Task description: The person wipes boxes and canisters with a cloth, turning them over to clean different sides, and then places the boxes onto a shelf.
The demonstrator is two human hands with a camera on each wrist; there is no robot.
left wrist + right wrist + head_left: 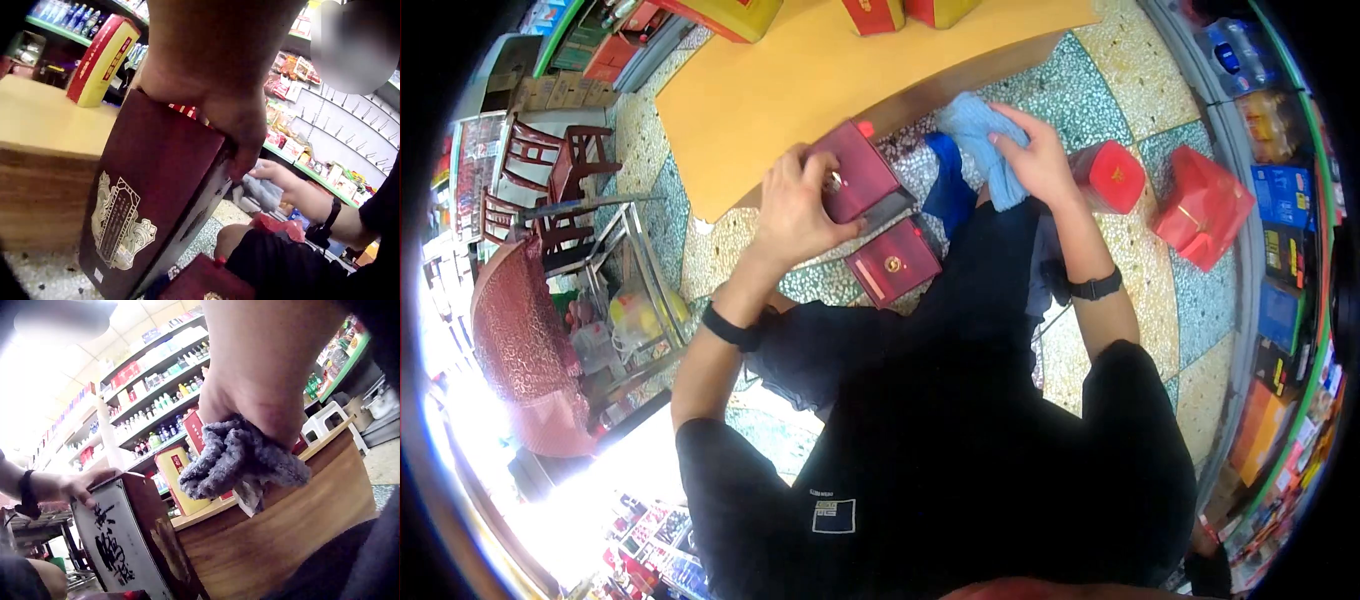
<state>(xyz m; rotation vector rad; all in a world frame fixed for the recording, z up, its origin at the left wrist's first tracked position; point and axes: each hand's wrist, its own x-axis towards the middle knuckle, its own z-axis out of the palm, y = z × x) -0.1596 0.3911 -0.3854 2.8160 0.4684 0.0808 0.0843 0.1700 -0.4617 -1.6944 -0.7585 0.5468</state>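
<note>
The left hand (795,212) grips the top of a tall maroon box (862,178), which shows a pale scrolled ornament (122,222) on one face and black brushed characters on a whitish side panel (134,531), while the fingers of the right hand (1037,158) pinch a bunched light-blue cloth (980,140). Just nearer the body than the left fingers is a second maroon box (910,262); dark-blue fabric (948,190) lies between the hands, a wooden table (800,90) beyond them, and a red box (1110,175) right of the right fingers.

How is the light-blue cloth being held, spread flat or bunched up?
Bunched up: in the right-wrist view the cloth shows thick, crumpled folds gathered under the right hand, which grips it.
</note>
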